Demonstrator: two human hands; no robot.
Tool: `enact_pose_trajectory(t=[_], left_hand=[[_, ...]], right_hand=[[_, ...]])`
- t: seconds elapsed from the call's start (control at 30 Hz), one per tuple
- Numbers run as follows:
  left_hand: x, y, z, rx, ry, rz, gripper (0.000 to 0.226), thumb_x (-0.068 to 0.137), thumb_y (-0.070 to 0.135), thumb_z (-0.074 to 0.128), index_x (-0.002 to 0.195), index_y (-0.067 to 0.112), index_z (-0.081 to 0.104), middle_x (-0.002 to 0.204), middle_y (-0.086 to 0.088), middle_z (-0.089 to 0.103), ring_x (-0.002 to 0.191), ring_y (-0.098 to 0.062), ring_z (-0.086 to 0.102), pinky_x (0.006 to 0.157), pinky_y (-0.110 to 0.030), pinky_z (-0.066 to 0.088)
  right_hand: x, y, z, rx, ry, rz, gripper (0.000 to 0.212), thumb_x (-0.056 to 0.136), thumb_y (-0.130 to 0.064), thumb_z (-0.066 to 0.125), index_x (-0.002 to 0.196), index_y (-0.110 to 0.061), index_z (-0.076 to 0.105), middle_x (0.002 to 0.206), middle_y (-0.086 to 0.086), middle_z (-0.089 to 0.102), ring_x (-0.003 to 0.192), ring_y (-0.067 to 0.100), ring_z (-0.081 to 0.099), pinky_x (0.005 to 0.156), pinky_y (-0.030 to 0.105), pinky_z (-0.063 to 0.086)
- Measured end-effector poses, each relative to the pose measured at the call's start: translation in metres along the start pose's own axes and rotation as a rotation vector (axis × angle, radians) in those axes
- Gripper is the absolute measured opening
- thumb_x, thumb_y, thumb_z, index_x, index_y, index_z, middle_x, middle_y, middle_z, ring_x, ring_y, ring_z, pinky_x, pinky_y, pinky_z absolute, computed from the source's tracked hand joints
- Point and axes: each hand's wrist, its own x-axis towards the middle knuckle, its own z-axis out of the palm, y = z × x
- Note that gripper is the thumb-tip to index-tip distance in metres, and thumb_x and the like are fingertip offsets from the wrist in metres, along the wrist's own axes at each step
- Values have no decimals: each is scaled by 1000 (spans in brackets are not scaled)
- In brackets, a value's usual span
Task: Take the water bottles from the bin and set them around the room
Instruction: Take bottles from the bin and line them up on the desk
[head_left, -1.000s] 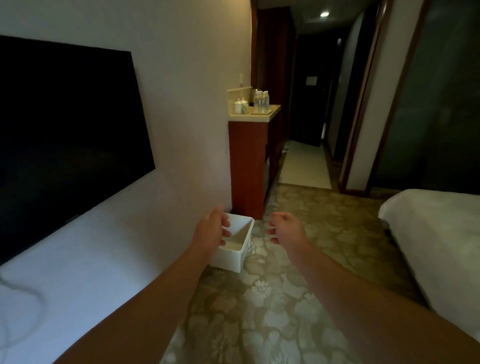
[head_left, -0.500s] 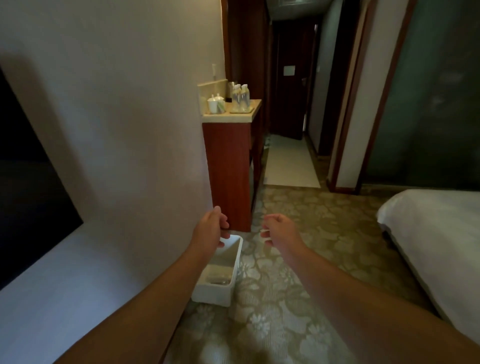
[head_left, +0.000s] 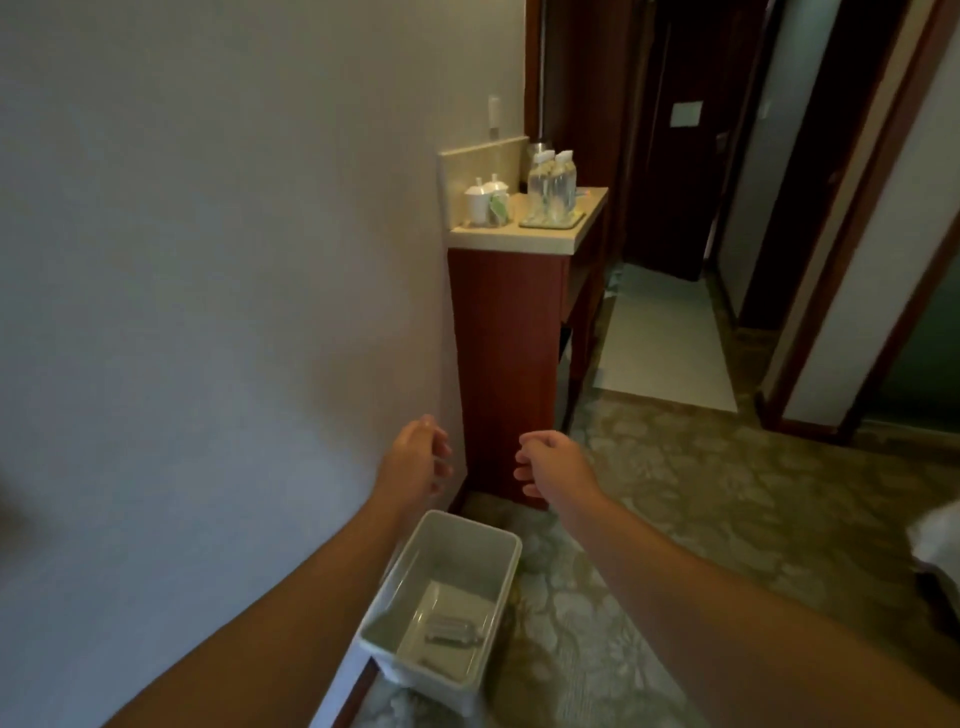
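Note:
A white plastic bin (head_left: 498, 545) stands on the floor against the wall, below and between my forearms. One clear water bottle (head_left: 451, 630) lies on its bottom. More water bottles (head_left: 551, 183) stand upright on a small tray on the cabinet's countertop (head_left: 519, 238) ahead. My left hand (head_left: 415, 460) is raised in front of the wall, fingers loosely curled and holding nothing. My right hand (head_left: 553, 465) hovers beside it in front of the cabinet, also loosely curled and holding nothing. Neither hand touches the bin.
A tall red-brown cabinet (head_left: 506, 364) stands against the wall, with white lidded cups (head_left: 485, 197) on top. Beyond it a dark hallway with a pale mat (head_left: 665, 343) leads to a door. A white bed corner (head_left: 935, 535) shows at the right edge.
The view has moved forward toward the cabinet. The bin has slid from beside my left hand to below both hands, and the black TV has left the view.

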Motion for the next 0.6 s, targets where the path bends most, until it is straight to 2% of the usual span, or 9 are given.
enact_pose_trajectory(t=[0.17,0.27,0.4,0.6], left_hand=[[108,-18,9,-17,86,-36,37,107,34,35,88,14,59,83,-10,64,71,-25,62,61,-34,46],[181,-28,14,-33,119,-46,36,107,34,36,89,14,59,84,-10,63,71,-25,61,59,-32,45],[269,-31,22,-52,170,-87,35,108,34,33,90,16,57,86,-10,63,75,-27,61,59,-32,46],[342,-39,24,-47,258,-123,34,107,36,33,89,19,56,88,-10,64,76,-26,64,59,-33,47]], right_hand=[[110,-12,26,-66,-73,0,16,104,-20,46,110,-19,61,98,2,65,83,18,65,67,29,54],[177,-20,48,-116,-124,-10,14,103,-20,47,107,-20,61,97,3,65,88,20,65,72,32,55],[261,-34,78,-153,-169,34,17,103,-19,47,111,-17,62,91,2,65,83,18,63,67,29,53],[349,-43,120,-196,-294,64,17,103,-16,48,113,-13,61,89,4,64,79,18,62,66,28,51]])
